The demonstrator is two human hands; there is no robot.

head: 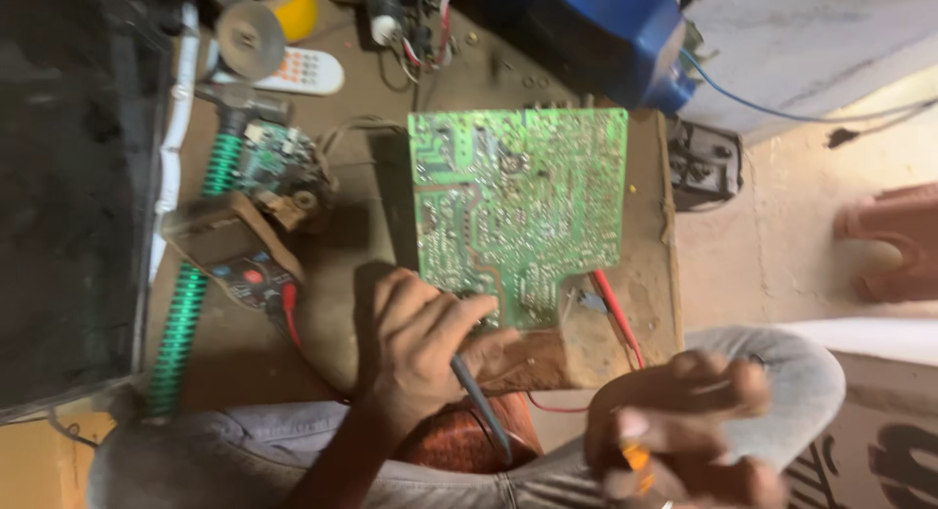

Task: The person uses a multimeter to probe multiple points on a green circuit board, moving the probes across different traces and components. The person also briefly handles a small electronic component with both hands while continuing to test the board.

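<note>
Two hands are busy. My left hand (420,348) grips a thin grey probe (481,403) like a pencil; its tip touches the near edge of the green circuit board (518,206) lying flat on the brown table (342,275), its back end pointing at me. My right hand (684,426), blurry, pinches something small and orange (636,458)

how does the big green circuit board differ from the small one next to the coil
The big green circuit board lies flat and bare on the table, solder side up, with the left hand at its near edge. The small circuit board is darker, cluttered with parts, and untouched. Both are green.
</note>
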